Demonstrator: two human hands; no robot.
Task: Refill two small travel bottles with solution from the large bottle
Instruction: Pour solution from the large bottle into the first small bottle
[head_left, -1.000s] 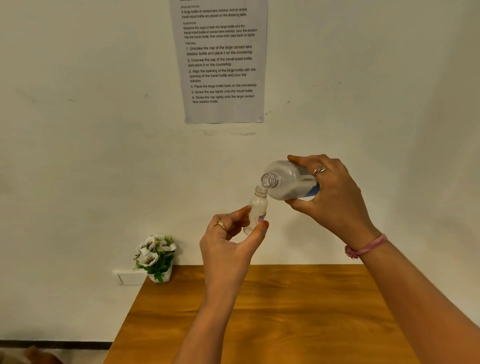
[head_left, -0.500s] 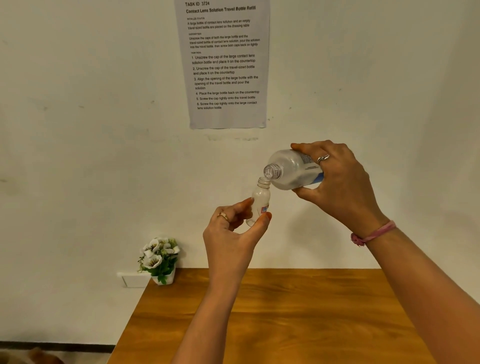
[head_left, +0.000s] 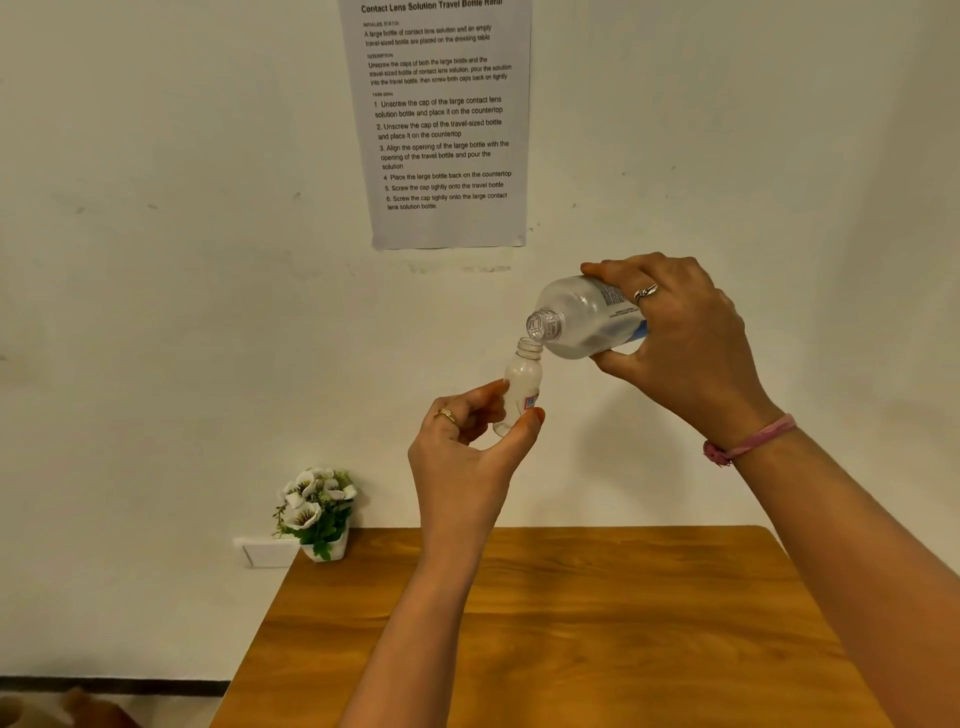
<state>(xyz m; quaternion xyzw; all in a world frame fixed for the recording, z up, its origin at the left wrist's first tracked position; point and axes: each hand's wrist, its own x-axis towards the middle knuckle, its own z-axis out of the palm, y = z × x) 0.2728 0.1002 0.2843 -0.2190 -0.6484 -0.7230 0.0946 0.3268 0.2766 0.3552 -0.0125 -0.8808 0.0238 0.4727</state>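
Left hand (head_left: 462, 457) fingers pinch the uncapped travel bottle (head_left: 522, 384) upright. Right hand (head_left: 680, 343) fingers grip the tilted large bottle (head_left: 582, 319), mouth touching the travel bottle's rim.

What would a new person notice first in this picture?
First, the two hands raised in front of the white wall: the right hand tips the uncapped large bottle over the small travel bottle, which the left hand pinches. Above hangs a printed instruction sheet; below left, a small flower pot stands beside the wooden table.

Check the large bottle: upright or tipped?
Tipped. The right hand holds the large bottle nearly sideways, its uncapped mouth angled down over the small bottle.
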